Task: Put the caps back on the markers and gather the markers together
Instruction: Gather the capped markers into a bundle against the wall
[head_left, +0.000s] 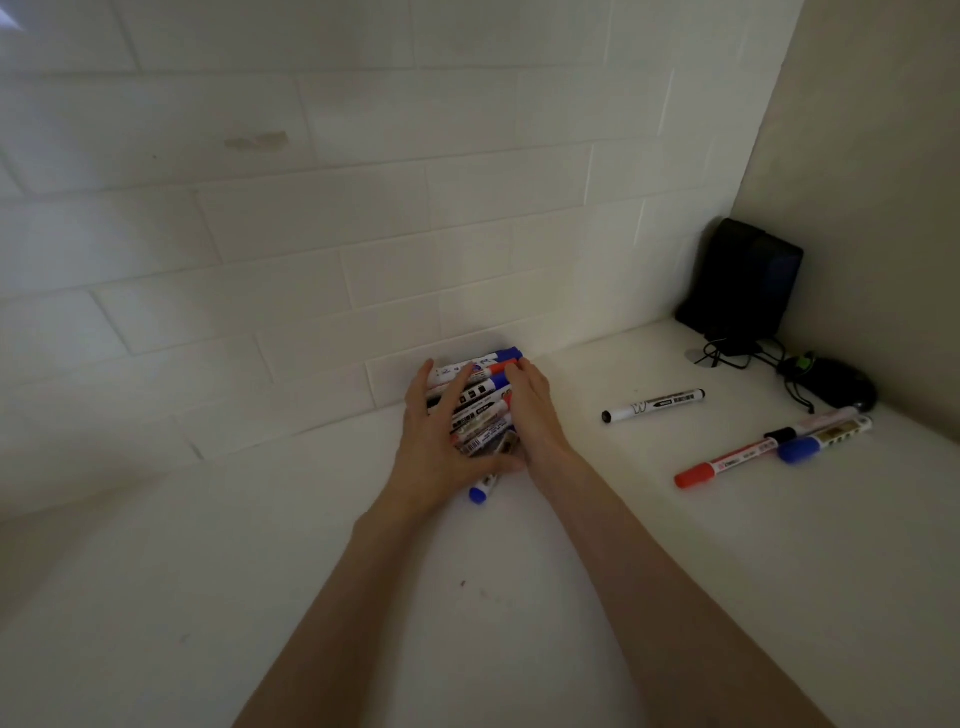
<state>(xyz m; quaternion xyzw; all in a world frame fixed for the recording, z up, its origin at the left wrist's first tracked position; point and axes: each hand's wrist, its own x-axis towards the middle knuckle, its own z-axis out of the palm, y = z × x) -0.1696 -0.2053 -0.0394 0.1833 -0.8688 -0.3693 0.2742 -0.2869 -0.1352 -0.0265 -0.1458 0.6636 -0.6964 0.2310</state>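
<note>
A bunch of several capped markers (480, 397) lies on the white counter against the tiled wall, with blue, red and black caps showing. My left hand (434, 441) lies over the bunch's left side, fingers spread and curled round it. My right hand (535, 410) presses against its right side with straight fingers. A blue-capped marker (480, 491) sticks out below my left palm. To the right, a black-capped marker (653, 405) lies alone. Farther right lie a red-capped marker (727, 462), a blue-capped one (826, 441) and a black-capped one (810, 426), close together.
A black box-like object (743, 280) stands in the right back corner with cables (737, 353) before it. A dark object with a green mark (831, 382) lies beside the right wall. The tiled wall (311, 260) bounds the counter (467, 597) at the back.
</note>
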